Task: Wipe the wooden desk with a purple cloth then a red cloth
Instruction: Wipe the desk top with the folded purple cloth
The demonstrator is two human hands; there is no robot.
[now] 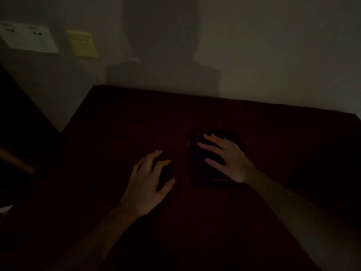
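head view, very dim: the dark reddish wooden bench (pixel 109 122) fills the lower two thirds of the frame, its far edge against a pale wall (pixel 273 45) that carries the person's shadow at upper centre. at the upper left of the frame a white socket plate (pixel 29 38) sits on the wall with a yellow plate (pixel 83 44) just beside it.

right of centre lies a folded dark cloth (pixel 197 165), flat on the bench; faint violet glints on its edges suggest it is the purple cloth, though the light is too poor to be sure. no red cloth can be made out anywhere.

the right hand (pixel 226 157) lies on top of that cloth, fingers spread and flat, pressing rather than clenching, so it pins the cloth without gripping it. the left hand (pixel 148 182) rests on the bare bench just left of the cloth, released, fingers loosely spread, holding nothing, unless a dark patch under its fingertips is something i cannot tell.

the cloth should handle as light, soft and limp: it will bunch or unfold if dragged by one corner. a flat palm over its middle, as now, looks the best hold for wiping; on smooth wood it should slide easily under light pressure.
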